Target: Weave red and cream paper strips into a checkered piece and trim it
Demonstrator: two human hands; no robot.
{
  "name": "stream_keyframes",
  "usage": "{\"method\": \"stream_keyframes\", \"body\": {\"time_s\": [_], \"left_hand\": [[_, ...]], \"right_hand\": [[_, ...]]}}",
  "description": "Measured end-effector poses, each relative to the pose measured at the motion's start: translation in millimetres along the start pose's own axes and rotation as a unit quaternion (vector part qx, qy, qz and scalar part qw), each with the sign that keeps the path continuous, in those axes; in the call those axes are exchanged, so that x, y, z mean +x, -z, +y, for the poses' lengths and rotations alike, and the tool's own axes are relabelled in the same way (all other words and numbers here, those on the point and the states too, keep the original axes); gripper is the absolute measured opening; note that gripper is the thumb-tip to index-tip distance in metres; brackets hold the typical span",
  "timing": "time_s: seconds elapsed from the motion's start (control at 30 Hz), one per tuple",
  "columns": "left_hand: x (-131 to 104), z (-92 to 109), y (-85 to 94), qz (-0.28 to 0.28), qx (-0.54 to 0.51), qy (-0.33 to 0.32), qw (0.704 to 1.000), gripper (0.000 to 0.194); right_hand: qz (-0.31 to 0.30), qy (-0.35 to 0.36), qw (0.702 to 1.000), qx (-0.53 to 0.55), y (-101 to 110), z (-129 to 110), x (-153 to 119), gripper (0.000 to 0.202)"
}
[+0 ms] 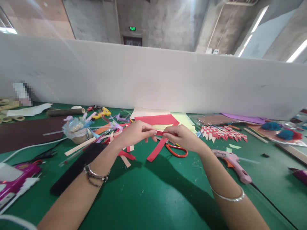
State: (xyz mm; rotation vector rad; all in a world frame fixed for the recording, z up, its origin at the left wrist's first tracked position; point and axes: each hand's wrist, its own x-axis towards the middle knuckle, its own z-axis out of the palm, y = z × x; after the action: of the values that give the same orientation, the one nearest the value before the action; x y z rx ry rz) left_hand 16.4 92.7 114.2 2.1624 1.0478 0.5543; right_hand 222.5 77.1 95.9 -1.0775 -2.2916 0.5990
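Note:
Both hands meet over the middle of the green table, their fingertips pinched close together. A short red paper strip stretches between them. My left hand is closed on its left end, and my right hand grips the right end. Below them a longer red strip slants across the table, partly hidden by my right hand. Scissors with orange handles lie just under that hand, their blades mostly covered. Beyond the fingers are a red paper sheet and pale yellow paper.
Paper scraps and a decorated cup crowd the left, near a black case and a yellow glue gun. At right lie a pink glue gun, a red-and-white woven paper piece and pompoms. A white partition stands behind.

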Motion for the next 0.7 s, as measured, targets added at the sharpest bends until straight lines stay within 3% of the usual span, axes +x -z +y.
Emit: {"method": "stream_keyframes", "body": {"time_s": [0.33, 0.53, 0.7], "left_hand": [[0, -7, 15.0, 0.056, -0.018, 0.013, 0.998, 0.029], [2, -20, 21.3, 0.064, -0.017, 0.013, 0.998, 0.029], [3, -16, 22.2, 0.075, -0.024, 0.041, 0.996, 0.026]], "right_hand": [[0.029, -0.077, 0.996, 0.034, 19, 14, -7, 0.026], [0.05, -0.118, 0.99, 0.064, 31, 26, -14, 0.032], [0.064, -0.133, 0.982, 0.114, 38, 32, -19, 0.031]]}}
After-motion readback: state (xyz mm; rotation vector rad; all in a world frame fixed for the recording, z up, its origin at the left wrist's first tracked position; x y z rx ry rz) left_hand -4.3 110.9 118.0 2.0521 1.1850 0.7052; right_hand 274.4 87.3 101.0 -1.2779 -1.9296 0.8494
